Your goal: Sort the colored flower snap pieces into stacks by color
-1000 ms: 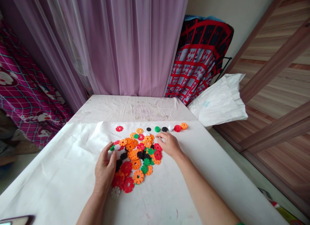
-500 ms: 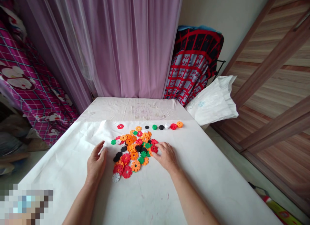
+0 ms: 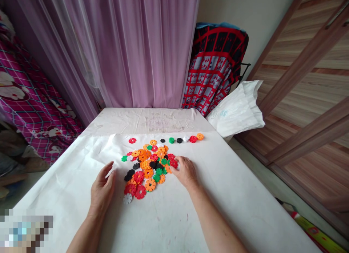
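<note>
A loose pile of notched plastic snowflake discs in orange, red, green, black and white lies on the white-covered table. At the pile's right edge my right hand has its thumb and fingertips closed on a red snowflake disc, which the fingers partly cover. My left hand rests to the left of the pile, thumb and fingers apart and holding nothing. Nearest to it are a black disc and a white disc.
Behind the pile stretches a row of small disc stacks: black, green, white, red and orange. A single red disc lies left of them. A white bag stands beyond the table's right edge.
The red disc at my right fingertips has shifted slightly away from the pile along with the hand. My left hand has drawn a little further left. The whole view has tilted slightly.
</note>
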Demonstrator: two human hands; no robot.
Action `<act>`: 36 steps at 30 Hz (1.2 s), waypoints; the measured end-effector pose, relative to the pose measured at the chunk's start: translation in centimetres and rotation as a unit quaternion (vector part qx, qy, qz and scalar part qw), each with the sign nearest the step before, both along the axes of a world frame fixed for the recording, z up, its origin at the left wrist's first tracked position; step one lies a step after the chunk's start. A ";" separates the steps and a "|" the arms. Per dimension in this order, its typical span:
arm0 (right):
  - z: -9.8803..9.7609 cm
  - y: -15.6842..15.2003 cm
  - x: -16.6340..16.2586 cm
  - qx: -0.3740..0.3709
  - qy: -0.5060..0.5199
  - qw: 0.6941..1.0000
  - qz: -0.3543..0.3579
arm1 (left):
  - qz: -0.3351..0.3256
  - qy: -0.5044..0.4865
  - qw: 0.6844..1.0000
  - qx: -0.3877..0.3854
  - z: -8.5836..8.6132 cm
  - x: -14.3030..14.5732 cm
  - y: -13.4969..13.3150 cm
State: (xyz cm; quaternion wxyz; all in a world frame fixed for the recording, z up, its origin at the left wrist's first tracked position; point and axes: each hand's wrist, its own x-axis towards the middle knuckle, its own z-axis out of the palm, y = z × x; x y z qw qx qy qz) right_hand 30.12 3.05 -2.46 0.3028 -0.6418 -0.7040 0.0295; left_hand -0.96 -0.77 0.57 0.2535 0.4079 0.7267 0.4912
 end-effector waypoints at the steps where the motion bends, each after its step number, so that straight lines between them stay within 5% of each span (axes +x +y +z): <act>1: 0.0 0.1 0.3 0.009 0.009 1.000 0.003 | 0.001 0.000 1.000 -0.001 0.0 0.0 0.0; 6: 0.0 0.9 3.0 0.067 0.027 0.996 -0.055 | 0.002 -0.009 1.000 -0.002 0.0 0.1 0.2; 12: 0.4 1.4 4.0 0.026 -0.023 0.995 -0.094 | -0.002 0.001 1.000 -0.011 0.4 0.4 0.3; 19: 1.1 1.5 1.0 0.000 -0.028 0.996 0.080 | 0.000 0.006 1.000 -0.024 0.8 0.6 0.3; 24: 1.2 1.8 0.6 -0.040 -0.001 0.993 0.108 | -0.001 0.011 1.000 -0.025 0.8 0.6 0.3; 31: 0.1 2.4 0.4 0.002 0.057 0.998 0.039 | -0.003 0.019 1.000 -0.022 0.6 0.4 0.3; 36: -0.7 2.5 3.3 0.066 0.118 0.988 -0.080 | -0.003 0.016 0.999 -0.040 0.7 0.4 0.3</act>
